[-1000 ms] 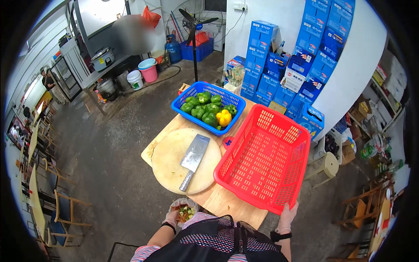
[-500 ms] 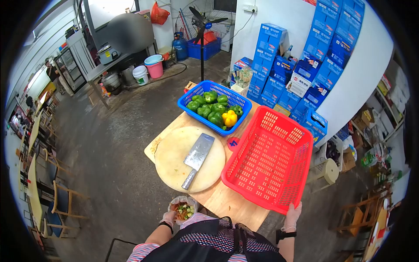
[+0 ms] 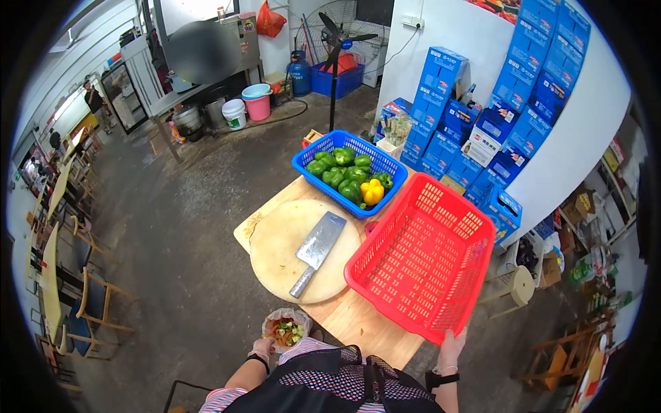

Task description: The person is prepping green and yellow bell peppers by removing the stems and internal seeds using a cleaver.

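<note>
My right hand (image 3: 451, 350), in a clear glove, grips the near right corner of an empty red plastic basket (image 3: 418, 275). That basket rests on the wooden table (image 3: 368, 329) and overlaps the right edge of a round chopping board (image 3: 275, 237). On the board lies a cleaver (image 3: 321, 242), its handle toward me. My left hand (image 3: 261, 347), also gloved, is closed at the left rim of a lined bin (image 3: 307, 318) of vegetable scraps (image 3: 286, 332); its fingers are partly hidden. Behind the board, a blue basket (image 3: 323, 188) holds several green peppers (image 3: 332, 177) and one yellow pepper (image 3: 372, 192).
A fan (image 3: 334, 76) stands beyond the table. Blue cartons (image 3: 441, 86) are stacked by the wall at right, near a stool (image 3: 521, 286). Buckets (image 3: 257, 103) sit on the floor at the back; chairs (image 3: 89, 313) and tables line the left.
The red basket has shifted left, now covering more of the board's right edge and most of a round red sticker on the table. My view has turned slightly. The cleaver stays on the board.
</note>
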### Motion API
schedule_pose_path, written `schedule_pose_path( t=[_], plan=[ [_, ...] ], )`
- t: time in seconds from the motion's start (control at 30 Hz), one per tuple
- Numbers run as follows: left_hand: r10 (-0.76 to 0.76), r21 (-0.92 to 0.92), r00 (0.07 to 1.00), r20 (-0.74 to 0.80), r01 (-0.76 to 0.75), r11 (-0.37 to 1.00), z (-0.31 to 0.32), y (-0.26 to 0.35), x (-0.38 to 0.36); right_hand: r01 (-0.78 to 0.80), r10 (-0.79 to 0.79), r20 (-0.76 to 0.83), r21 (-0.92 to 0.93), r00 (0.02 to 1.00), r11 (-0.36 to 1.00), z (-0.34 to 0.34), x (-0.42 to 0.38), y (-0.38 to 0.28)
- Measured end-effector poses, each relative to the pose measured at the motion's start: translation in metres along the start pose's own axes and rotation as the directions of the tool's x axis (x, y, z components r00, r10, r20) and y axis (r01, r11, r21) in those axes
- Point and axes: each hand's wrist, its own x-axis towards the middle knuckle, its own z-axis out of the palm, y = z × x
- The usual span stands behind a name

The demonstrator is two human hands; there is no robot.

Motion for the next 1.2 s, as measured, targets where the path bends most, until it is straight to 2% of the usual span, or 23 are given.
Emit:
schedule_pose_path(
  t=[0.07, 0.1, 0.23, 0.33, 0.43, 0.53, 0.57, 0.6, 0.63, 0.7, 0.77, 0.8, 0.87, 0.9, 0.93, 1.0, 1.03, 1.1, 1.2],
  plan=[
    [0.028, -0.025, 0.995, -0.098, -0.031, 0.999, -0.001, -0.002, 0.006, 0.003, -0.003, -0.007, 0.021, 1.0, 1.0, 0.001, -0.007, 0.008],
    [0.032, -0.032, 0.994, -0.1, -0.036, 0.999, -0.002, -0.002, 0.004, 0.006, -0.005, -0.019, 0.038, 1.0, 0.999, 0.002, -0.008, 0.008],
    [-0.006, -0.014, 0.998, -0.063, 0.005, 1.0, -0.002, -0.002, 0.002, 0.015, -0.019, -0.072, -0.05, 0.997, 0.999, 0.008, -0.002, 0.002],
    [-0.019, 0.034, 0.999, -0.041, 0.02, 0.999, -0.002, -0.007, -0.003, -0.016, 0.013, -0.095, -0.033, 0.995, 0.999, 0.013, -0.003, -0.007],
    [-0.04, 0.023, 0.999, -0.023, 0.04, 0.999, -0.002, -0.005, 0.001, 0.037, -0.039, -0.035, -0.061, 0.999, 0.997, 0.006, -0.006, 0.005],
    [0.042, 0.058, 0.999, -0.029, -0.04, 0.998, -0.005, 0.002, -0.008, -0.014, 0.005, -0.072, -0.118, 0.997, 0.993, 0.004, -0.006, 0.009],
    [0.263, 0.087, 0.958, -0.114, -0.254, 0.963, -0.003, 0.005, -0.013, -0.015, 0.006, -0.074, -0.117, 0.997, 0.993, 0.005, -0.005, 0.009],
    [0.472, 0.134, 0.861, -0.188, -0.454, 0.881, 0.001, 0.015, -0.029, 0.005, -0.015, -0.087, -0.105, 0.996, 0.994, 0.006, -0.004, 0.01],
    [0.657, 0.293, 0.718, -0.229, -0.593, 0.75, 0.004, 0.036, -0.066, 0.025, -0.035, -0.1, -0.093, 0.994, 0.995, 0.007, -0.002, 0.01],
    [0.785, 0.158, 0.584, -0.206, -0.772, 0.616, 0.019, 0.075, -0.122, 0.028, -0.04, -0.115, -0.104, 0.993, 0.994, 0.007, -0.002, 0.011],
    [0.961, 0.475, 0.265, -0.082, -0.837, 0.272, 0.024, 0.097, -0.134, 0.027, -0.042, -0.13, -0.114, 0.991, 0.993, 0.007, -0.003, 0.01],
    [0.961, 0.479, 0.266, -0.078, -0.835, 0.271, 0.028, 0.105, -0.137, 0.025, -0.039, -0.143, -0.098, 0.989, 0.995, 0.008, -0.004, 0.009],
    [0.96, 0.607, 0.262, 0.095, -0.78, 0.153, 0.038, 0.122, -0.143, 0.019, -0.031, -0.162, -0.079, 0.986, 0.997, 0.01, -0.005, 0.007],
    [0.919, 0.606, 0.367, 0.146, -0.768, 0.21, 0.043, 0.128, -0.144, 0.021, -0.035, -0.154, -0.094, 0.987, 0.995, 0.009, -0.005, 0.008],
    [0.919, 0.605, 0.363, 0.155, -0.77, 0.203, 0.046, 0.132, -0.141, 0.024, -0.04, -0.147, -0.109, 0.988, 0.994, 0.008, -0.005, 0.008],
    [0.869, 0.586, 0.475, 0.137, -0.747, 0.316, 0.052, 0.138, -0.138, 0.042, -0.054, -0.12, -0.105, 0.991, 0.994, 0.004, -0.002, 0.012],
    [0.868, 0.585, 0.474, 0.147, -0.75, 0.31, 0.054, 0.141, -0.139, 0.06, -0.069, -0.084, -0.101, 0.994, 0.993, 0.002, -0.002, 0.013],
    [0.835, 0.576, 0.538, 0.115, -0.721, 0.386, 0.055, 0.148, -0.14, 0.055, -0.067, -0.11, -0.114, 0.992, 0.992, 0.003, -0.004, 0.012],
    [0.846, 0.628, 0.524, 0.096, -0.691, 0.357, 0.06, 0.152, -0.135, 0.058, -0.071, -0.139, -0.096, 0.988, 0.994, 0.008, -0.005, 0.009]
  ],
)
